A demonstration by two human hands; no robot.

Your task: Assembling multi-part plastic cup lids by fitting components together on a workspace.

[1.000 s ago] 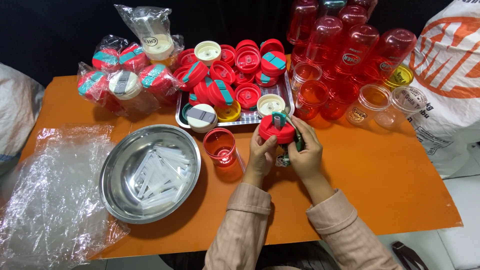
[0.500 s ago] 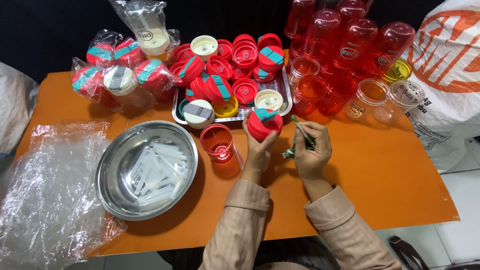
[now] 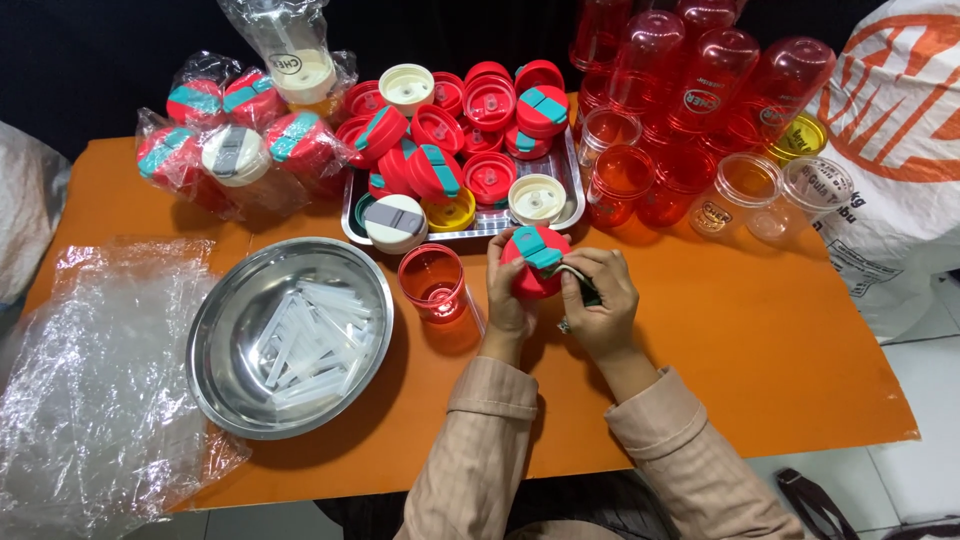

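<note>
Two hands meet at the middle of the orange counter (image 3: 800,350), and between them sits a red lid with a teal flap (image 3: 534,262), just in front of the steel tray (image 3: 572,175). Left hand (image 3: 507,295) cups the lid from below and behind, fingers curled around its rim. Right hand (image 3: 600,300) is closed on a small dark tool (image 3: 586,291), pressed against the lid's right edge; what kind of tool it is, hard to tell.

Packaging now: far left, a cluster of clear plastic bags (image 3: 225,150) wrapping red-and-teal lids, roughly five or six of them, plus one grey-and-white lid. Behind them, one bagged clear tumbler with a cream lid (image 3: 290,50). A big crumpled clear plastic sheet (image 3: 90,390) spreads over the counter's left end. Far right, a white sack with bold orange print (image 3: 900,120) leans at the counter's edge.

Counting on: the tray holds a heap of red lids, well over a dozen, with three cream ones among them. One round steel bowl (image 3: 290,335) holds a pile of clear straws. One small red cup (image 3: 432,282) stands upright between bowl and hands. Behind the tray's right side, stacked red tumblers (image 3: 700,90), about eight, some with round labels, and two clear cups (image 3: 780,190) beside one yellow.
</note>
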